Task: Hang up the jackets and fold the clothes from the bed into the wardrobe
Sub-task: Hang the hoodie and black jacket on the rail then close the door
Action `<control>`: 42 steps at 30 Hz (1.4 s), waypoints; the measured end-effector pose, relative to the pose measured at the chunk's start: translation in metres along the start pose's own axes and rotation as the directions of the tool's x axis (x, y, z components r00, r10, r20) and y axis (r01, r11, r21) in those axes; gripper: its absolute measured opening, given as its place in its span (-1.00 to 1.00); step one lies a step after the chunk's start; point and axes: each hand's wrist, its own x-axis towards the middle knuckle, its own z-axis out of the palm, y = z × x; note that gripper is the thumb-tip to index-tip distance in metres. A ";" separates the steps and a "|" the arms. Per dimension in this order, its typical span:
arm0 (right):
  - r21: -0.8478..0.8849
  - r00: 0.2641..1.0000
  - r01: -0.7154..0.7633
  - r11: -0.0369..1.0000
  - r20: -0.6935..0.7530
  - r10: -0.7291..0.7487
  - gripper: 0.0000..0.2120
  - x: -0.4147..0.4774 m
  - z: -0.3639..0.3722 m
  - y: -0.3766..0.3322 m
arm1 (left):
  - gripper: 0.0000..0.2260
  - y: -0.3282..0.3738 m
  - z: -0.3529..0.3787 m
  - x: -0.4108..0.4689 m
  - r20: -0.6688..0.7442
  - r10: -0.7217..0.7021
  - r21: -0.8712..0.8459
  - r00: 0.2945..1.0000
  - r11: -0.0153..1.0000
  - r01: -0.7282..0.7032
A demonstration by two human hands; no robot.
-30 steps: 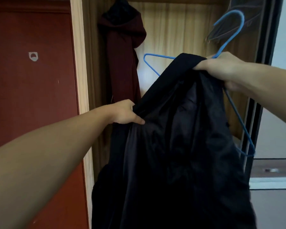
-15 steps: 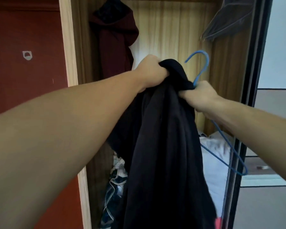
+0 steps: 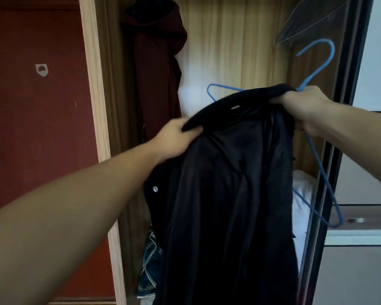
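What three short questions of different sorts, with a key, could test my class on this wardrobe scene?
1. True or false: the left hand grips the black jacket.
2. What does the right hand hold besides the jacket? A) a belt B) the blue hanger C) a shoe
3. Fill in: the garment already hanging in the wardrobe is a dark ___ coat.

Key: 1 true; 2 B; 3 red.
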 end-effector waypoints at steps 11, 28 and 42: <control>-0.298 0.978 -0.008 0.955 0.199 0.070 -0.53 -0.017 -0.018 0.041 | -0.64 0.117 -0.009 0.031 0.046 -0.152 0.118 0.987 0.982 0.145; 0.064 0.999 0.036 0.997 0.020 -0.037 -0.90 -0.014 0.014 -0.001 | -0.73 0.021 -0.014 -0.011 0.363 -0.364 0.456 0.858 0.872 0.177; 0.073 0.975 0.176 0.982 0.125 -0.184 -0.72 -0.012 -0.030 0.040 | -0.76 0.047 0.017 0.020 0.040 -0.218 0.170 0.975 0.963 0.208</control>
